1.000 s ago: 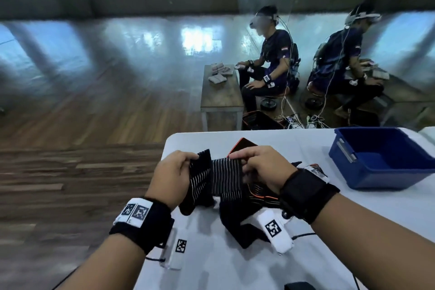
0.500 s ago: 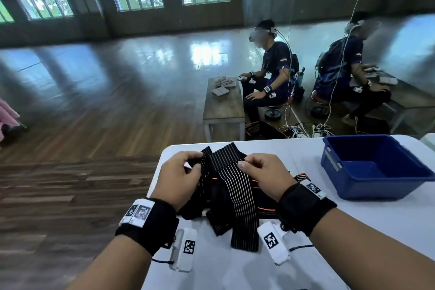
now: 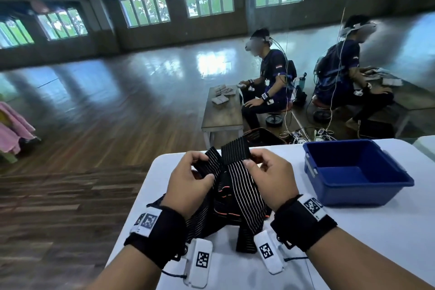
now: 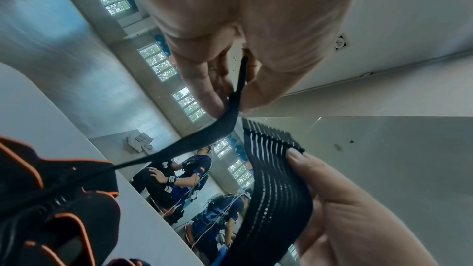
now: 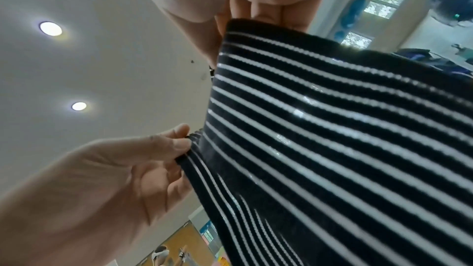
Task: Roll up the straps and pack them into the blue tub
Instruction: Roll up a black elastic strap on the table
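A black strap with thin white stripes [image 3: 242, 190] is lifted over the white table [image 3: 367, 247]. My right hand [image 3: 249, 163] pinches its upper end, which sticks up past the fingers. In the right wrist view the striped strap [image 5: 332, 128] fills the right side under my right hand [image 5: 245, 21]. My left hand [image 3: 203, 173] pinches another striped strap section [image 3: 208, 162] just to the left. The left wrist view shows my left hand [image 4: 230, 96] gripping that strap edge-on [image 4: 225, 120]. More black straps with orange trim [image 3: 226, 205] lie beneath. The blue tub [image 3: 357, 195] stands to the right, with nothing visible in it.
The table's left edge [image 3: 141, 186] runs close beside my left hand, with wooden floor beyond. Past the table's far edge stand a black basket [image 3: 263, 136] and a low wooden table [image 3: 222, 113]. Two seated persons and floor cables are further back.
Both hands have lifted the striped straps higher off the table. The end in my right hand now stands upright above the fingers. The head view has tilted upward.
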{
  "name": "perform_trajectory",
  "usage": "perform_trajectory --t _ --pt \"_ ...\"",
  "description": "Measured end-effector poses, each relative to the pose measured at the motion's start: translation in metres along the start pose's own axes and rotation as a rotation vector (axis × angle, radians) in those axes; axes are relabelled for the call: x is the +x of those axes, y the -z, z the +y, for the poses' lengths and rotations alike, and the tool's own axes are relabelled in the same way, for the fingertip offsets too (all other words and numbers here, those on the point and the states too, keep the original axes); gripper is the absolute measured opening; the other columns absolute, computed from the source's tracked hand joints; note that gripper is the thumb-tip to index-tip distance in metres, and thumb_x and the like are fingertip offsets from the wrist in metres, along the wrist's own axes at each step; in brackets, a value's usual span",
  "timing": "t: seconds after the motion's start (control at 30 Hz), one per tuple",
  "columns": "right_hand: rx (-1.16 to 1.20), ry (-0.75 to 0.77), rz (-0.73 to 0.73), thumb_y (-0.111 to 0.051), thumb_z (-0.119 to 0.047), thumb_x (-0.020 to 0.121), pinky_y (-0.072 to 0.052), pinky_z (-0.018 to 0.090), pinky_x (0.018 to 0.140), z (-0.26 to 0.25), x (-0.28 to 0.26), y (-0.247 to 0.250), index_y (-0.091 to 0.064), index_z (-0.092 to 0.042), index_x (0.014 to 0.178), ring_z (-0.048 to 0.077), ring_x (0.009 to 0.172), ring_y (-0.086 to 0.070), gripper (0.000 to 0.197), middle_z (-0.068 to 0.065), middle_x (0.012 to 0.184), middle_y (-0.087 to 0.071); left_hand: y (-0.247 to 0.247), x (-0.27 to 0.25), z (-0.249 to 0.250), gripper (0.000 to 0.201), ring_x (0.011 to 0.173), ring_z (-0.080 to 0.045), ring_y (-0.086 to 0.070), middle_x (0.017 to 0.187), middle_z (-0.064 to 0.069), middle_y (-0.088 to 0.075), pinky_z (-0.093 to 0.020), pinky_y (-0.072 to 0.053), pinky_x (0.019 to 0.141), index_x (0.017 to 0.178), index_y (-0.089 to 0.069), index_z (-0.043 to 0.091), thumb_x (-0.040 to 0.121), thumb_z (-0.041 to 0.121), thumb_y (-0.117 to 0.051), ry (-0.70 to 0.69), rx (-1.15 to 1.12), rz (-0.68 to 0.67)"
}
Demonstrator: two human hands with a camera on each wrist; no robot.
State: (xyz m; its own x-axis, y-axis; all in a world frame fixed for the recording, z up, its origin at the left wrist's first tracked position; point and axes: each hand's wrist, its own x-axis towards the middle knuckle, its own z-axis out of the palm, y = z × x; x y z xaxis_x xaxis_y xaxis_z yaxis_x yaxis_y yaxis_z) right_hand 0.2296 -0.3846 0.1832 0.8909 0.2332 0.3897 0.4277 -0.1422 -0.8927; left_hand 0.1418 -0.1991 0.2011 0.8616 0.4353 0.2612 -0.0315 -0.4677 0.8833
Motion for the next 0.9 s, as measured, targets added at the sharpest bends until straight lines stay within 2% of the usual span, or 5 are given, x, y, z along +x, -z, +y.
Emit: perform_trajectory --t 0.1,0.43,0.63,0.77,0.9 --pt "-0.124 0.136 -0.022 -0.070 -0.013 0.087 -0.043 0.009 0.068 -0.001 -0.005 0.015 -0.075 -0.026 0.107 -0.010 0.065 -0.057 0.024 -0.026 0.074 -0.065 -0.025 -0.007 0.008 0.038 0.072 -0.009 -0.067 0.087 0.009 -0.071 -0.030 -0.056 0.071 0.097 -0.061 0.033 0.077 0.004 -0.077 0.013 -0.022 0.007" --pt "-0.067 0.203 -0.180 -0.067 -0.011 0.084 -0.055 0.033 0.091 0.017 -0.031 0.045 -0.070 -0.020 0.120 0.006 0.101 -0.068 0.037 -0.007 0.111 -0.073 -0.075 -0.032 0.035 0.043 0.096 -0.014 -0.071 0.104 0.002 -0.072 -0.034 -0.057 0.087 0.111 -0.060 0.017 0.079 -0.005 -0.078 0.014 -0.252 -0.017" --pt "0.077 0.022 -0.332 -0.060 -0.019 0.086 -0.054 0.026 0.087 0.007 -0.039 0.066 -0.066 -0.026 0.126 0.004 0.101 -0.066 0.041 -0.014 0.108 -0.072 -0.078 -0.023 0.041 0.075 0.076 -0.026 -0.067 0.126 -0.002 -0.066 -0.045 -0.061 0.078 0.131 -0.049 0.028 0.074 -0.007 -0.083 0.078 -0.468 -0.115" --pt "0.243 -0.113 -0.319 -0.046 -0.027 0.101 -0.056 0.044 0.090 0.002 -0.038 0.067 -0.070 -0.017 0.116 0.019 0.102 -0.071 0.030 0.003 0.105 -0.075 -0.084 -0.014 0.038 0.075 0.071 -0.021 -0.065 0.124 0.007 -0.068 -0.046 -0.060 0.081 0.122 -0.055 0.031 0.058 0.018 -0.093 0.071 -0.436 -0.140" --pt "0.405 -0.255 -0.317 -0.056 -0.019 0.101 -0.055 0.049 0.095 0.003 -0.027 0.070 -0.071 -0.010 0.118 0.037 0.107 -0.069 0.025 0.018 0.111 -0.073 -0.086 -0.006 0.034 0.049 0.076 -0.020 -0.064 0.104 0.013 -0.074 -0.051 -0.059 0.073 0.090 -0.058 0.018 0.056 0.028 -0.093 0.020 -0.382 -0.157"
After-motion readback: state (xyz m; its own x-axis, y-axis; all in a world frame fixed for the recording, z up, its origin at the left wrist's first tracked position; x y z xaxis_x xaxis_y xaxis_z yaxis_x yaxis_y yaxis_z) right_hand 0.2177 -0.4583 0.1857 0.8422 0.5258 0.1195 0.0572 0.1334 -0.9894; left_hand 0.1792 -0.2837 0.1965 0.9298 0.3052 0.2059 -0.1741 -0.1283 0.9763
